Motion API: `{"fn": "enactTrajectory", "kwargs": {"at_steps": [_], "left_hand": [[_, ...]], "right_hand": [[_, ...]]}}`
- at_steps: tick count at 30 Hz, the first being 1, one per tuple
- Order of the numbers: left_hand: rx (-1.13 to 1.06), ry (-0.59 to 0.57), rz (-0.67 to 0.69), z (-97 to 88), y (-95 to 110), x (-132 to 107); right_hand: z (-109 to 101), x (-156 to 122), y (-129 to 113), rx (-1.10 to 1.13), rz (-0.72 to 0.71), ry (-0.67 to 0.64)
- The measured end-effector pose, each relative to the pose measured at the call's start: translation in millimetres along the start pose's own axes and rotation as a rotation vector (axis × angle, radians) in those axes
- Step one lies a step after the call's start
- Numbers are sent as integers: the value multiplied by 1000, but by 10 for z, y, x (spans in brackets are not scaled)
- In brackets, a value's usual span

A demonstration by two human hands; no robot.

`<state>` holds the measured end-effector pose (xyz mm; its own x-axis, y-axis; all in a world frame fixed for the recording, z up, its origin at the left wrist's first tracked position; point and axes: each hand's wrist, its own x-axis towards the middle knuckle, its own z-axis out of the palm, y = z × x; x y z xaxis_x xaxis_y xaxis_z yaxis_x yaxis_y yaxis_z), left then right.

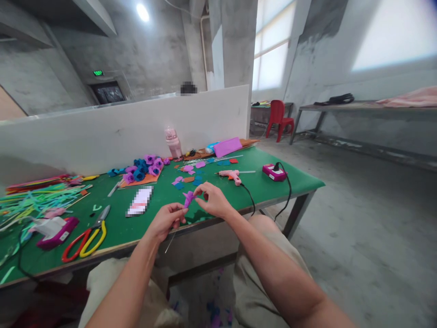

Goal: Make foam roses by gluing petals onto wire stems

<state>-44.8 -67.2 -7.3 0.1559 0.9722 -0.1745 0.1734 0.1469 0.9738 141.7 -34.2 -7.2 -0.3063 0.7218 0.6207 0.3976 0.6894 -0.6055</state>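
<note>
A small purple paper flower [188,198] on a thin wire stem is held over the front edge of the green table [239,193]. My left hand [170,217] is closed around its base, and the wire sticks out below the fingers. At the flower's right side, my right hand [212,199] pinches a petal between thumb and fingertips. Behind the hands lie cut purple petals [200,165] and blue petals [197,181]. A pink glue gun [232,176] rests on the table to the right of them.
Red-and-yellow-handled scissors [92,239], a phone [139,201] and a magenta power socket [58,232] lie to the left. Finished purple and blue flowers [145,167] are heaped farther back. A pink bottle [173,143] stands against the white partition [129,130]. Another socket [274,172] sits right, its cable hanging down.
</note>
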Motion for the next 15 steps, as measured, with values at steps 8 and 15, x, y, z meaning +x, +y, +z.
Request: {"fn": "enactTrajectory", "kwargs": {"at_steps": [8, 15], "left_hand": [[14, -45, -2, 46, 33, -20], [27, -54, 6, 64, 18, -2]], "right_hand": [[-29, -27, 28, 1, -18, -44], [-16, -33, 53, 11, -6, -47]]}}
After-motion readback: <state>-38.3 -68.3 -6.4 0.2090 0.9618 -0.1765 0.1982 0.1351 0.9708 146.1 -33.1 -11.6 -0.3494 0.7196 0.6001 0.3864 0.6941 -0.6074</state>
